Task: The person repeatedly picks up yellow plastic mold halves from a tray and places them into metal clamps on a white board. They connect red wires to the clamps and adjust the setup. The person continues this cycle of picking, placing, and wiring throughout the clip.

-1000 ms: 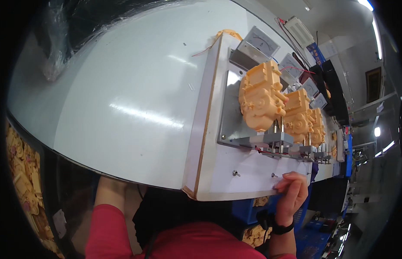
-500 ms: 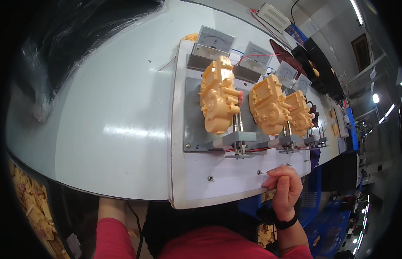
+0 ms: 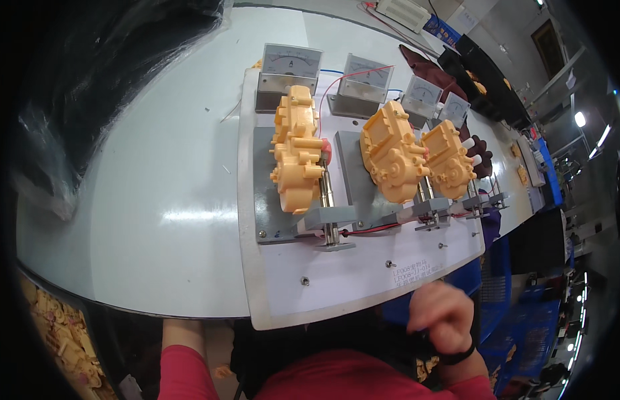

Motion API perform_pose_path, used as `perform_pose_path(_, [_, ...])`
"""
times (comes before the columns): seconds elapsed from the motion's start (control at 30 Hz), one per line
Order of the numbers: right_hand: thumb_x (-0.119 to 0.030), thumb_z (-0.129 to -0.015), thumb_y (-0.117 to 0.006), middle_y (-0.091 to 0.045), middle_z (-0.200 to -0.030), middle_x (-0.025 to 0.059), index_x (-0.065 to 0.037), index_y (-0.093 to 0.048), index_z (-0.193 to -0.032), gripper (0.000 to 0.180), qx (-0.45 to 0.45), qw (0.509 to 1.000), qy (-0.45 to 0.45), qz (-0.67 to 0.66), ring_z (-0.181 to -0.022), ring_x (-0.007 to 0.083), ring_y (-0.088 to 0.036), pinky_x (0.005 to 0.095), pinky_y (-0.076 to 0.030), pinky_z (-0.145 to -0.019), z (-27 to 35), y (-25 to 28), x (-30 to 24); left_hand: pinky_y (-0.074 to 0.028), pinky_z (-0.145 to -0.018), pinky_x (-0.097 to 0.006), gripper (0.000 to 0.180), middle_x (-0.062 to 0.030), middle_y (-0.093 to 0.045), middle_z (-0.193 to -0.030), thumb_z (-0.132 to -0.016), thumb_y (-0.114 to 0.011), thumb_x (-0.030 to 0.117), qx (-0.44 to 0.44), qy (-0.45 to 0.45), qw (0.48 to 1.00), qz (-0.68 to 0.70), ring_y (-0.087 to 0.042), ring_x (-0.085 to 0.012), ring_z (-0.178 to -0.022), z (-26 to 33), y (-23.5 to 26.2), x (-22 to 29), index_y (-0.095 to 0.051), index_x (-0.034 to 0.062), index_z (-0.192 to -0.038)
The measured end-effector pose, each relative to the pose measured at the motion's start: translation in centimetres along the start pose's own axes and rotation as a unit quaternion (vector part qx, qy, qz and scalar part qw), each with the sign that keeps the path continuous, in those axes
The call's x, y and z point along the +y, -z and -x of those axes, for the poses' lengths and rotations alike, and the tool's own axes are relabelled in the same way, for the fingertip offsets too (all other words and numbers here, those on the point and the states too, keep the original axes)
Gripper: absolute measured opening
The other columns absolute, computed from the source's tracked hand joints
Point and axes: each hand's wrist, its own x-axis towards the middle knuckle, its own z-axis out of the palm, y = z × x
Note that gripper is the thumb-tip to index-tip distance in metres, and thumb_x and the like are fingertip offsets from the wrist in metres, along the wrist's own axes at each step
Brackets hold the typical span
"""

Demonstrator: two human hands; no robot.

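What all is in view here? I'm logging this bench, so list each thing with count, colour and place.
gearboxes: three, yellow, clamped in a row on the board
board: one, white, on the table's near edge
meters: four, grey with white dials, along the board's far edge
clamps: grey metal, at the near ends of the gearboxes
table: one, white, curved
bin of yellow parts: one, lower left
black bag: one, upper left
right hand: curled, at the board's near edge
left hand: hidden below the table
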Motion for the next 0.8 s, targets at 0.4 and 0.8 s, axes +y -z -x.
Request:
perform_pose_path(0.4, [-0.022, -0.098, -0.058, -0.058, -0.133, 0.0152, -0.006, -0.055, -0.134, 0.039, 0.001, 0.848, -0.232, 0.476, -0.124, 0.0304, -0.054, 0.0380, -0.042, -0.105, 3.1, -1.0, 29.8, -0.049, -0.096, -0.036, 0.035, -0.0114, -0.062, -0.125, -0.096, -0.059, 0.023, -0.016, -0.006, 1.000, -0.005, -0.059, -0.0230, -0.114, 0.9, -0.9, 3.3, -0.061, 0.0074, -0.127])
perform_pose_path(0.8, [-0.021, -0.098, -0.058, -0.058, -0.130, 0.0141, -0.005, -0.055, -0.133, 0.039, 0.061, 0.818, -0.269, 0.506, -0.119, 0.0279, -0.055, 0.0368, -0.044, -0.102, -0.1, -0.6, 34.0, -0.049, -0.096, -0.037, 0.035, -0.0115, -0.061, -0.126, -0.096, -0.059, 0.021, -0.114, -0.076, 0.990, 0.015, -0.058, -0.0228, -0.116, -5.1, -10.2, 10.2, -0.059, 0.0066, -0.128])
